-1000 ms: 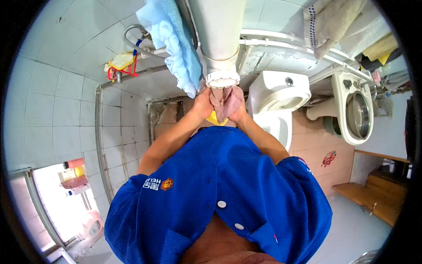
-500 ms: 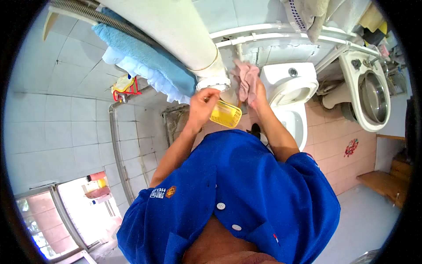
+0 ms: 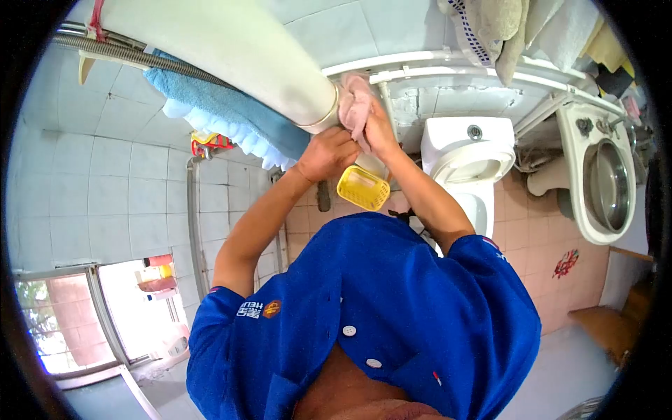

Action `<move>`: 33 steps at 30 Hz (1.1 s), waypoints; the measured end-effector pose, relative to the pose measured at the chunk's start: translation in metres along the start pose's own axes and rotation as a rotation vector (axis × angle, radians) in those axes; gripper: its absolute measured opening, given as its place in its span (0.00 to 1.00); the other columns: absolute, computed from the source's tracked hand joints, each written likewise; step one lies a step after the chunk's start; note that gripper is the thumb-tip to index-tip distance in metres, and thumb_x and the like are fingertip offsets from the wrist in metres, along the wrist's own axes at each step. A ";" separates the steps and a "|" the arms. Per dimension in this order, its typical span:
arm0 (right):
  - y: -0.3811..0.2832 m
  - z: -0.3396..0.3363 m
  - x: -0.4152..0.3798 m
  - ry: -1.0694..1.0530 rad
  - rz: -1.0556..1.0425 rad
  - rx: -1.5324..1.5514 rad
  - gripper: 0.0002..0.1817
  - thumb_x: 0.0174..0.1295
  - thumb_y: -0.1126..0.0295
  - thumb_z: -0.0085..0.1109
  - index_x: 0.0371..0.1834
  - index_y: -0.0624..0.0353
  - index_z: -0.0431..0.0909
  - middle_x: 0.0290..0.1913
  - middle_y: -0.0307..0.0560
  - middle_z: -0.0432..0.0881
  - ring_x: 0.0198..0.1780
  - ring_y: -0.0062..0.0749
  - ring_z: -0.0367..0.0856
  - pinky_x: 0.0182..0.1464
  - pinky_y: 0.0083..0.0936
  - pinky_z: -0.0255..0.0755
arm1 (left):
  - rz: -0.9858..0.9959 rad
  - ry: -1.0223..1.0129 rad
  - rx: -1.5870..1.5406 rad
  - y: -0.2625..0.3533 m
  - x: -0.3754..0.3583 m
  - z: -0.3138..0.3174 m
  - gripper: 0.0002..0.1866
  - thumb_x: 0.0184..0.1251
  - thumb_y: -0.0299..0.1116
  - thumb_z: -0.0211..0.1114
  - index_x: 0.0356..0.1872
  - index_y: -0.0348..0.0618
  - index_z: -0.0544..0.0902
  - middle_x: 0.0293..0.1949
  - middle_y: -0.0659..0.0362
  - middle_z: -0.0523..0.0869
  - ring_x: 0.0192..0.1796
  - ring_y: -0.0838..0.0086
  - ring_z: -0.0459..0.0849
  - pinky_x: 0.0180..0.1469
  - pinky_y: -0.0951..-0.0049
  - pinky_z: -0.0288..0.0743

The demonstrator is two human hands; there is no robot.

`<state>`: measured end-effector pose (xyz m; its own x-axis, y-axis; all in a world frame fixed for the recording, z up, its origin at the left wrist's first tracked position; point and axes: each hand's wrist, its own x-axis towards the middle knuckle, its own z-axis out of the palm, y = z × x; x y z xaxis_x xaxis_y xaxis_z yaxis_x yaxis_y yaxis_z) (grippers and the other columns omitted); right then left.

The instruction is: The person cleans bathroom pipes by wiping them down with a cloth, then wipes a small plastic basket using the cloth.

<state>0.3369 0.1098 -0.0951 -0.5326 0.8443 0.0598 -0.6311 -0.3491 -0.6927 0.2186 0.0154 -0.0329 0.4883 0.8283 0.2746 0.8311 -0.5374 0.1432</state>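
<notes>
My right hand (image 3: pixel 380 133) is closed on a crumpled pink cloth (image 3: pixel 355 101), which lies against the side of the thick white pipe (image 3: pixel 280 73). Close beside it, my left hand (image 3: pixel 326 155) has its fingers curled together at the pipe's lower end, near the cloth's bottom edge. What those fingers hold, if anything, is hidden. Just below the hands is a yellow plastic basket (image 3: pixel 364 187) with holes in its side; how it is held up cannot be made out.
A blue towel (image 3: pixel 231 105) hangs left of the pipe, under a ribbed hose (image 3: pixel 147 61). On the right stand a white toilet (image 3: pixel 458 133) with its lid down and a washbasin (image 3: pixel 570 150). Thin white pipes (image 3: pixel 434 70) run along the wall, with cloths (image 3: pixel 500 28) hanging above.
My right hand has brought the pink cloth left, against the pipe. My left hand has moved slightly and now sits beside the right. The view has shifted a little.
</notes>
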 end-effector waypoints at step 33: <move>-0.040 0.025 0.075 -0.226 -0.223 -0.715 0.27 0.73 0.51 0.39 0.58 0.64 0.74 0.46 0.55 0.83 0.49 0.36 0.80 0.53 0.27 0.72 | 0.220 -0.065 0.207 -0.023 0.018 0.020 0.07 0.56 0.37 0.65 0.28 0.49 0.76 0.28 0.60 0.78 0.33 0.66 0.81 0.38 0.63 0.77</move>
<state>0.3080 0.1768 -0.0453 -0.5862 0.7335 0.3440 -0.2608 0.2312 -0.9373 0.2136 0.0459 -0.0497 0.6730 0.7078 0.2148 0.7369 -0.6667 -0.1118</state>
